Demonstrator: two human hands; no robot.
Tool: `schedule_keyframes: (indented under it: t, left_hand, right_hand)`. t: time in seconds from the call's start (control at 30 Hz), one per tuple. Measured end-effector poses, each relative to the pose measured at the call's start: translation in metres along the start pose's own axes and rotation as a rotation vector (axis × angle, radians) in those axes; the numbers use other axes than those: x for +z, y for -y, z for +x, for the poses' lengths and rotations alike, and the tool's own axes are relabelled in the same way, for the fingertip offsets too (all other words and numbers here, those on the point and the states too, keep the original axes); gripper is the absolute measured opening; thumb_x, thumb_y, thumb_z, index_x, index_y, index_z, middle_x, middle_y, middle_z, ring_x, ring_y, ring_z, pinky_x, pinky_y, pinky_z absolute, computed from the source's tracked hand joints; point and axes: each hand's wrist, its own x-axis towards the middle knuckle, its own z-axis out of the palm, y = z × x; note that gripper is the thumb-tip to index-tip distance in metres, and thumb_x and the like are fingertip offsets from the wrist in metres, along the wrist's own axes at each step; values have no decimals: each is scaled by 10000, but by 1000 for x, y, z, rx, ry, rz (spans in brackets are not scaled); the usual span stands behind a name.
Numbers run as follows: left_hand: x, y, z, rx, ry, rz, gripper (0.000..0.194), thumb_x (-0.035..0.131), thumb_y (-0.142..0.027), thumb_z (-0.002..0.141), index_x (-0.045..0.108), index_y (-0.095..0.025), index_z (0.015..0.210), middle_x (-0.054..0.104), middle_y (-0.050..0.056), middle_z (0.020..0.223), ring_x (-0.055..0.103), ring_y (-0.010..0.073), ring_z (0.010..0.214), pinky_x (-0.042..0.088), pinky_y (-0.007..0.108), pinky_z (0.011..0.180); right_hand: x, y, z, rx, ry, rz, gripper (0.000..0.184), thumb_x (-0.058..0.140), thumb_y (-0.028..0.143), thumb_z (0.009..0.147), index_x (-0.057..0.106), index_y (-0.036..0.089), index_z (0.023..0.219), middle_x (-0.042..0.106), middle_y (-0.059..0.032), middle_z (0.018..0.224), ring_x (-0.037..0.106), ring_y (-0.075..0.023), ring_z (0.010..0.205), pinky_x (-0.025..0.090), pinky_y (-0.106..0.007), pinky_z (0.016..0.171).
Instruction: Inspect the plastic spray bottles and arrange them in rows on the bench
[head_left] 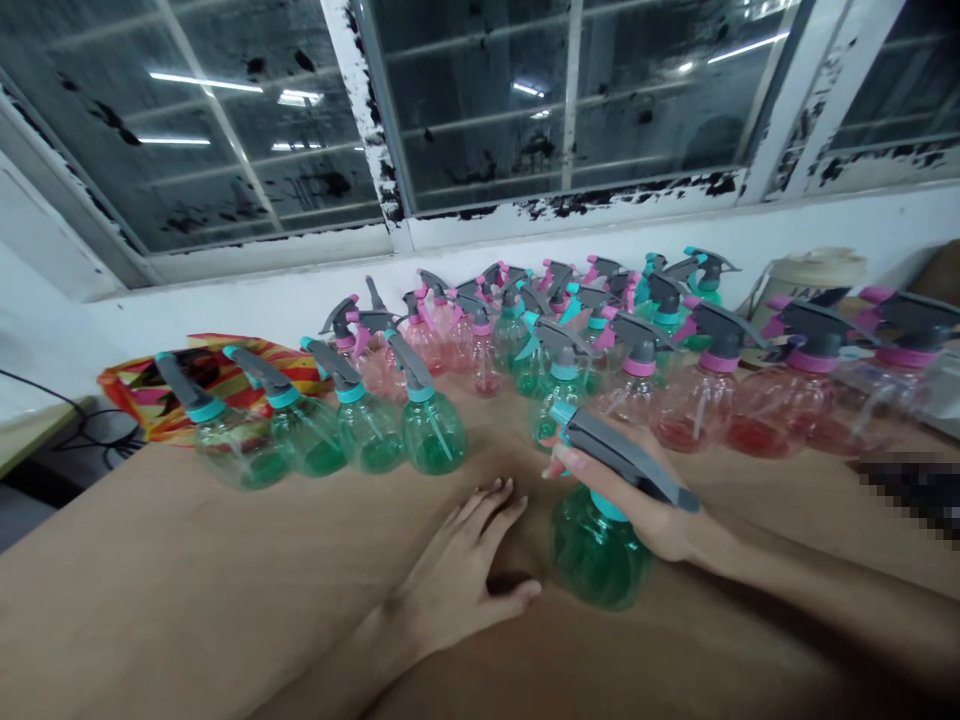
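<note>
My right hand (660, 505) is wrapped round the neck and trigger of a green spray bottle (600, 560) with a turquoise collar and grey head. The bottle stands near upright at the table's front, its nozzle pointing away to the left. Left of it, my left hand (469, 565) lies palm down on the brown table (187, 590), fingers spread and holding nothing. Beyond that hand, several green spray bottles (435, 435) stand in a row, each with some green liquid. Several pink spray bottles (697, 405) line up behind my right hand.
More pink and green bottles crowd the back, by the wall. An orange patterned cloth or bag (225, 350) lies at the back left. A cream jug (817, 270) stands back right, and a pixelated dark object (915, 490) lies at the right. Windows (585, 90) rise behind.
</note>
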Motion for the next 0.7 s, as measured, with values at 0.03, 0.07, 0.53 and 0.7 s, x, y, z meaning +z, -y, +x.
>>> schedule_keyframes:
  t: [0.03,0.07,0.53,0.7]
  left_hand:
    - [0,0,0,4,0,0,754,609,-477,821,282,-197,1440,296,112,1498,266,297,1367,260,495,1092]
    - [0,0,0,9,-1,-3,751,607,-478,824,284,-197,1440,295,110,1499,261,296,1369,257,493,1094]
    - [-1,-4,0,39,30,108,690,563,-483,863,327,-145,1417,286,132,1499,236,278,1380,259,471,1100]
    - [-1,-4,-1,47,14,123,673,556,-478,869,331,-150,1412,286,133,1499,242,283,1377,264,482,1095]
  right_hand:
    - [0,0,0,2,-4,-2,224,516,407,881,622,209,880,630,7,709,605,-151,667,470,-284,609]
    - [0,1,-1,5,-2,-6,222,514,403,885,621,209,872,630,5,712,608,-150,674,472,-283,614]
    - [-1,-1,-1,76,63,64,236,550,377,872,644,290,1070,664,3,739,642,-180,691,533,-314,665]
    - [0,1,-1,60,51,53,236,569,355,864,650,290,1076,650,8,699,641,-182,673,539,-321,672]
